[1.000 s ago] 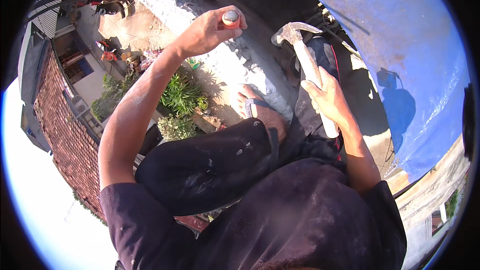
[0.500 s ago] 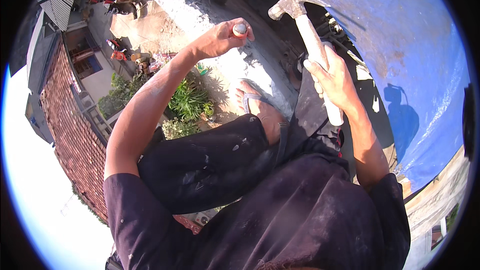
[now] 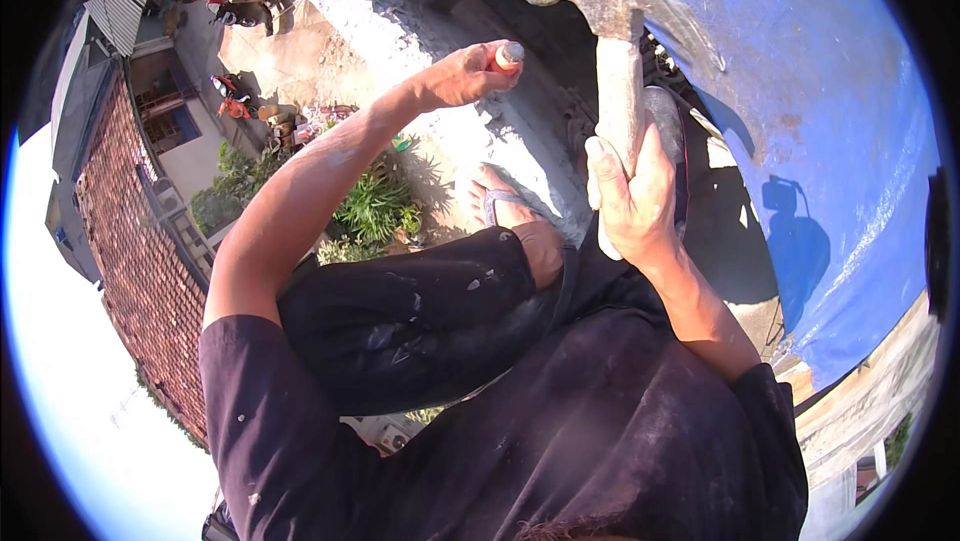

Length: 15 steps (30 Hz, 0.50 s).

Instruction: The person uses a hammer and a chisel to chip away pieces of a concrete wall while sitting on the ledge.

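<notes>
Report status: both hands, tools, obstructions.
Left grip closed on metal-ended tool. Right grip closed on claw hammer, apart from the tool. Nothing visible between them; sandaled foot nearby.

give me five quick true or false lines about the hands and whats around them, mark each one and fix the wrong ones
1. The right hand grips a hammer. True.
2. The left hand is closed around an object with a rounded, greyish end. True.
3. The hammer is touching that object. False: a gap shows between them.
4. A red sheet is spread along the person's right side. False: a blue sheet is there.
5. A foot in view wears a strapped sandal. True.
</notes>
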Motion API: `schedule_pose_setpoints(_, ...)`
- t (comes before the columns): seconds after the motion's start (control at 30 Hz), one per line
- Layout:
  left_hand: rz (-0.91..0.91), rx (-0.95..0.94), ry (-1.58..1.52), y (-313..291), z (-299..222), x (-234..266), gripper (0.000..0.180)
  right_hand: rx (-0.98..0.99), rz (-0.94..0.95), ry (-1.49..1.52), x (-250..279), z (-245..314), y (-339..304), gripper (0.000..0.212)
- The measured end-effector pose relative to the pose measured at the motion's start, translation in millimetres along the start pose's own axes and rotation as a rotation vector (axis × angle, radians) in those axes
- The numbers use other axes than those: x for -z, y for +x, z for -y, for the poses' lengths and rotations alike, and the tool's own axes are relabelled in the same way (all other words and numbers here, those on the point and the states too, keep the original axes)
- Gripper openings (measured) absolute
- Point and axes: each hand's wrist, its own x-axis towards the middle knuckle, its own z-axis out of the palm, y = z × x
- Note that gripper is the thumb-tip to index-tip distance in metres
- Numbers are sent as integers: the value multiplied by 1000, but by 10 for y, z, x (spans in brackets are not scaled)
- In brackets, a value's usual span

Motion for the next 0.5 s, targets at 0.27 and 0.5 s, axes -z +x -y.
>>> schedule_pose_setpoints(0.27,-121,-98,126,-141,175,29,17,-53,188,-77,49,81,-142,40)
schedule_pose_setpoints(0.5,-189,7,-86,-208,-24,224,17,-141,53,63,144,60,202,37)
